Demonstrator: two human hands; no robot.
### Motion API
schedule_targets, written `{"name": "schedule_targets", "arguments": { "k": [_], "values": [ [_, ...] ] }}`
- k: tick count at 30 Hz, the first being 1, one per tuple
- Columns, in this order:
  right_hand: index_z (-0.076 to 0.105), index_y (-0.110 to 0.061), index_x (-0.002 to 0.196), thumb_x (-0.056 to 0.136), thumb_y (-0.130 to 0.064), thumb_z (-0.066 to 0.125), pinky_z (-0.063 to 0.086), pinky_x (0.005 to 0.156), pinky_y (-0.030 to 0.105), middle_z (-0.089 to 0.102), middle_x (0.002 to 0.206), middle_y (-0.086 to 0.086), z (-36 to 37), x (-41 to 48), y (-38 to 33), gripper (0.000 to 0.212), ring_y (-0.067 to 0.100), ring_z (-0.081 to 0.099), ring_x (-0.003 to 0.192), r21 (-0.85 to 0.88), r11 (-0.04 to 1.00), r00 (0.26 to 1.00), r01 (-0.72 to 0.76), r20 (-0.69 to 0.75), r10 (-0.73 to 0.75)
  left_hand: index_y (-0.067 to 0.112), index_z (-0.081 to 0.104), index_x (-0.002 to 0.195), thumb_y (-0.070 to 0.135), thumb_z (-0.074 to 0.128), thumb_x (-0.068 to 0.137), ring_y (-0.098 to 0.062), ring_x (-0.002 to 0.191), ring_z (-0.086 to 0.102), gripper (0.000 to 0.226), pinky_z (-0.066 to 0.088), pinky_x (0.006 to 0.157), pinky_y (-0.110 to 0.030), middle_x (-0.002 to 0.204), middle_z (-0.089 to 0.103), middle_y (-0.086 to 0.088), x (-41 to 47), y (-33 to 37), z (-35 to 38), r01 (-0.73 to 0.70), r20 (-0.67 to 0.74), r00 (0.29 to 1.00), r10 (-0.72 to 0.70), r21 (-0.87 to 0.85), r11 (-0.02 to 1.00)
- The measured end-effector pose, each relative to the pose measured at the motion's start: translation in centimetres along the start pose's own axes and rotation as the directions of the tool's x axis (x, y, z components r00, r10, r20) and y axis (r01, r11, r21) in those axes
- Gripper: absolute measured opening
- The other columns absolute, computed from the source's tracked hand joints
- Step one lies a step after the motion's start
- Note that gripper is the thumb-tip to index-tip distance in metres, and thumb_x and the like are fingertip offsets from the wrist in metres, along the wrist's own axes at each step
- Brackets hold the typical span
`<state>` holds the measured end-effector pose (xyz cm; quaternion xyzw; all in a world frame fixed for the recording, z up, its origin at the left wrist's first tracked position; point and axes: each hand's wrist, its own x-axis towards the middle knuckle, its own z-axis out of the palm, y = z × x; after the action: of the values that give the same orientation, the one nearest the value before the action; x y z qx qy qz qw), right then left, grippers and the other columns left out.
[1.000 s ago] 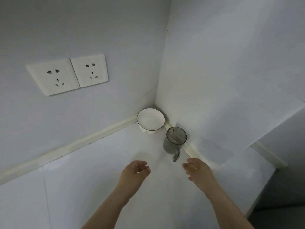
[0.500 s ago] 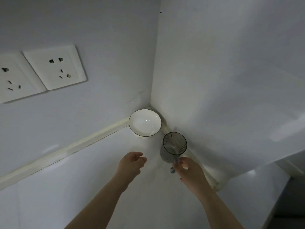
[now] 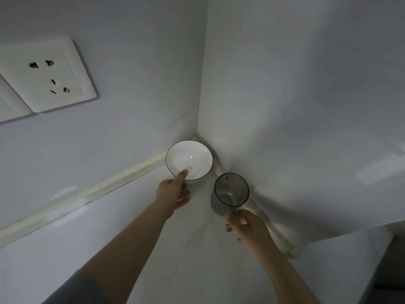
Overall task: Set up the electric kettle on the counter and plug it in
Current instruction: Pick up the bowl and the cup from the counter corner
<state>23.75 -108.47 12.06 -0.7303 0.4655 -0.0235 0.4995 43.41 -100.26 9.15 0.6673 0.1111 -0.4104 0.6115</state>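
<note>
No kettle is in view. A white wall socket (image 3: 47, 76) sits on the left wall, with the edge of a second socket (image 3: 8, 106) beside it. In the counter's corner stands a white bowl (image 3: 192, 156) with a dark rim. My left hand (image 3: 173, 193) grips its near rim, thumb inside the bowl and fingers under it. Right of the bowl is a smoky glass mug (image 3: 230, 195). My right hand (image 3: 247, 229) is closed on the mug's handle, which is mostly hidden by my fingers.
The white counter (image 3: 109, 238) meets two white walls at the corner, with a cream sealing strip (image 3: 87, 191) along the joint. The counter's right edge (image 3: 381, 249) drops off at the lower right.
The view has shifted right and closer. My left hand moved forward and took hold of the bowl's rim. My right hand closed on the mug's handle.
</note>
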Motion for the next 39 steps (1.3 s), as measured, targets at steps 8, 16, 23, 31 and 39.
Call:
{"name": "schedule_targets", "arguments": {
  "k": [8, 16, 23, 31, 39],
  "values": [
    [0.065, -0.001, 0.079, 0.089, -0.04, 0.057, 0.051, 0.077, 0.049, 0.071, 0.082, 0.013, 0.0, 0.4, -0.1, 0.041, 0.03, 0.065, 0.083, -0.047, 0.998, 0.999, 0.05, 0.011, -0.05, 0.001, 0.056, 0.095, 0.021, 0.068, 0.084, -0.033, 0.077, 0.062, 0.026, 0.058, 0.074, -0.042, 0.085, 0.058, -0.019, 1.5, 0.6, 0.6, 0.017, 0.025, 1.0, -0.015, -0.086, 0.996],
    [0.063, 0.005, 0.08, 0.09, -0.025, 0.057, 0.055, 0.083, 0.051, 0.07, 0.075, 0.017, -0.2, -0.1, -0.5, 0.033, 0.03, 0.068, 0.078, 0.052, 0.999, 1.0, 0.002, -0.014, -0.001, -0.003, 0.052, 0.085, -0.002, 0.049, 0.091, -0.03, 0.071, 0.058, 0.006, 0.057, 0.07, -0.043, 0.081, 0.055, -0.021, -0.5, 0.6, 0.3, 0.067, 0.078, 0.996, -0.044, -0.315, 0.947],
    [0.064, -0.002, 0.073, 0.083, -0.03, 0.058, 0.053, 0.086, 0.055, 0.069, 0.065, 0.003, -0.8, -3.6, -0.9, 0.03, 0.03, 0.068, 0.081, 0.078, 0.997, 0.998, -0.001, -0.056, 0.005, -0.004, 0.052, 0.091, -0.001, 0.052, 0.089, -0.036, 0.084, 0.06, 0.004, 0.06, 0.071, -0.044, 0.096, 0.057, -0.028, -5.4, -1.9, -2.7, 0.094, 0.075, 0.994, -0.074, -0.317, 0.944],
    [0.063, 0.004, 0.074, 0.089, -0.016, 0.055, 0.052, 0.086, 0.055, 0.069, 0.073, 0.017, -0.6, -10.8, -1.6, 0.027, 0.04, 0.066, 0.084, 0.089, 0.996, 0.994, 0.001, -0.109, 0.009, -0.004, 0.054, 0.085, 0.001, 0.055, 0.088, -0.034, 0.084, 0.057, 0.006, 0.061, 0.068, -0.038, 0.09, 0.056, -0.024, -14.3, -4.6, -6.8, 0.032, 0.104, 0.995, -0.004, -0.276, 0.96],
    [0.062, 0.007, 0.079, 0.087, -0.016, 0.055, 0.053, 0.084, 0.05, 0.068, 0.069, 0.012, -0.3, -18.4, -2.3, 0.026, 0.025, 0.061, 0.07, 0.091, 0.995, 0.995, 0.032, -0.093, -0.024, -0.005, 0.057, 0.089, 0.004, 0.055, 0.089, -0.033, 0.082, 0.066, 0.009, 0.057, 0.08, -0.04, 0.092, 0.063, -0.025, -22.5, -7.0, -10.8, -0.013, 0.135, 0.989, 0.052, -0.276, 0.961]
  ]
}}
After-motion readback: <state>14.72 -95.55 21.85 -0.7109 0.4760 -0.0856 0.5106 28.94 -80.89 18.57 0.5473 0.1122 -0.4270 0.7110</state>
